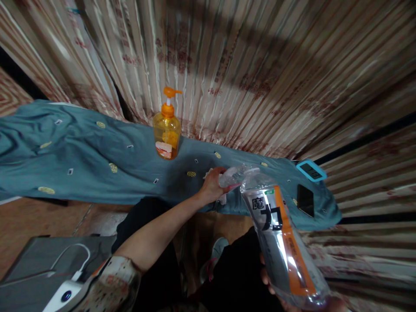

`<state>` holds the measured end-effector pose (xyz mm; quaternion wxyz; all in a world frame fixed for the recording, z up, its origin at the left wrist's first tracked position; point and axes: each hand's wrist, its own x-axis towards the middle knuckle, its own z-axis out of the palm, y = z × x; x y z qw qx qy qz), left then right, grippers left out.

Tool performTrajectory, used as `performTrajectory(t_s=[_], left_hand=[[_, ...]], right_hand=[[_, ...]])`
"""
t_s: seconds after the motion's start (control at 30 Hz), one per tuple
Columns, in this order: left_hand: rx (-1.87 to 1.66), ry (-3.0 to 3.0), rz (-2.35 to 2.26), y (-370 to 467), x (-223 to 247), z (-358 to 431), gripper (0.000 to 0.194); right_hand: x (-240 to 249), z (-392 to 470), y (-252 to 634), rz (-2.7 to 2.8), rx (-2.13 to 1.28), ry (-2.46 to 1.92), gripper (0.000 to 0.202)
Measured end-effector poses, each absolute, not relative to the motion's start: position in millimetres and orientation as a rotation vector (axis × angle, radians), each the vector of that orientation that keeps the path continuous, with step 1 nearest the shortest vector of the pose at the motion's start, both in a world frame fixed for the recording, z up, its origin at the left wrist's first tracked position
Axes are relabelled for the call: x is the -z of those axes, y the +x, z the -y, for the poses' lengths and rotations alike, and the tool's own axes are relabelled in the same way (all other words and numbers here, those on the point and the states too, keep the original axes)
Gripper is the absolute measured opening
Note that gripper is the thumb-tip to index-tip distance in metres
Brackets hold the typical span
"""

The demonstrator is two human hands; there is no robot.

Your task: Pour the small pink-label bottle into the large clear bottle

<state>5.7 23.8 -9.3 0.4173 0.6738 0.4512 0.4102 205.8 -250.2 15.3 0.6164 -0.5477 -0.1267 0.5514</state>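
My right hand (269, 284) is wrapped round the lower part of a large clear plastic bottle (282, 242) with a silver and orange label. The bottle slants, its neck pointing away from me toward the cloth. Fingers closed, my left hand (212, 186) grips a small clear plastic container (234, 176) just above the cloth. The container's far end meets or overlaps the bottle's neck; whether they touch, I cannot tell. Something white and partly hidden lies under my left hand. Behind it, a yellow pump bottle (167, 134) with an orange pump top stands upright.
A blue-green cloth (87, 160) with pineapple prints covers the narrow surface. At its right end are a dark phone (305, 200) and a blue-framed digital clock (311, 170). Pleated curtains (211, 65) hang behind. A white power bank (65, 294) with a cable is at lower left.
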Motion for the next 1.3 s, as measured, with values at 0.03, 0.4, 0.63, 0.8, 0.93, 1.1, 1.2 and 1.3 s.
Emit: performTrajectory(t_s=[0.03, 0.4, 0.63, 0.8, 0.93, 1.1, 1.2, 1.3], left_hand=[[-1.03, 1.691, -1.129, 5, 9, -24, 0.049], [-0.968, 1.739, -1.186, 4, 4, -22, 0.048], [-0.948, 1.758, -1.192, 5, 3, -22, 0.049], [-0.967, 1.759, -1.188, 7, 3, -22, 0.047], [-0.975, 1.749, -1.186, 7, 3, -22, 0.047], [-0.992, 1.759, -1.185, 7, 5, -22, 0.047], [-0.985, 1.764, -1.188, 6, 6, -22, 0.048], [-0.983, 1.781, -1.187, 6, 6, -22, 0.048]], right_hand=[[-18, 249, 204, 0.266, -1.27, -1.258, 0.118], [-56, 230, 157, 0.172, -1.225, -1.237, 0.08], [-57, 229, 158, 0.236, -1.198, -1.231, 0.081], [-57, 229, 158, 0.22, -1.186, -1.224, 0.097], [-59, 227, 157, 0.233, -1.204, -1.212, 0.092], [-63, 225, 156, 0.266, -1.235, -1.208, 0.09], [-64, 226, 155, 0.281, -1.219, -1.216, 0.09], [-63, 227, 155, 0.292, -1.192, -1.214, 0.087]])
